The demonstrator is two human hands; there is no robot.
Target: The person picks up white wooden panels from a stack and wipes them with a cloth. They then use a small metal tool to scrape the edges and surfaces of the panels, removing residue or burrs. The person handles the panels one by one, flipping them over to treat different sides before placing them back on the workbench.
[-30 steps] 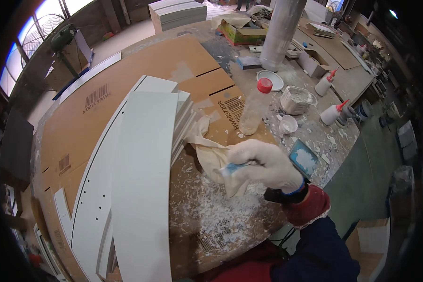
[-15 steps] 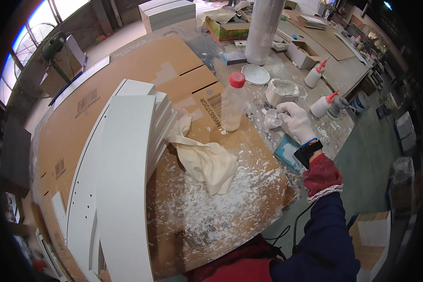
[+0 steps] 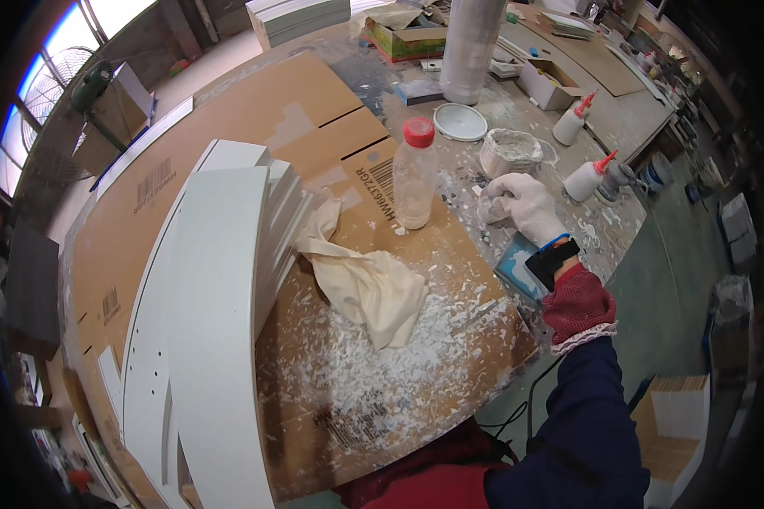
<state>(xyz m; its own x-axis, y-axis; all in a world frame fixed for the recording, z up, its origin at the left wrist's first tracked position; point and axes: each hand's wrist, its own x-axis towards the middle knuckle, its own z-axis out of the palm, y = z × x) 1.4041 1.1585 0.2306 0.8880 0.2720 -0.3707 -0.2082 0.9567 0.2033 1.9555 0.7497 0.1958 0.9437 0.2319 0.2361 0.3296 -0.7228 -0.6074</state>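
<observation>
My right hand (image 3: 526,206), in a white glove with a dark band at the wrist, is over the right part of the worktable. Its fingers curl round a small whitish rounded thing (image 3: 489,205), mostly hidden, whose kind I cannot make out. Just beyond the hand is an open tub crusted with white paste (image 3: 510,153). A blue block smeared with white (image 3: 522,265) lies under the wrist. Left of the hand stands a clear bottle with a red cap (image 3: 416,174). My left hand is not in view.
Long curved white panels (image 3: 216,297) are stacked on a cardboard sheet (image 3: 306,93) at left. A cream cloth (image 3: 369,293) lies beside them among white flakes. White bottles with red nozzles (image 3: 585,181), a round white lid (image 3: 460,122) and a tall wrapped roll (image 3: 467,51) stand farther back.
My right hand has shifted slightly left and nearer, its fingers now curled over the small whitish thing, covering more of it. The whole view has tilted a little.
</observation>
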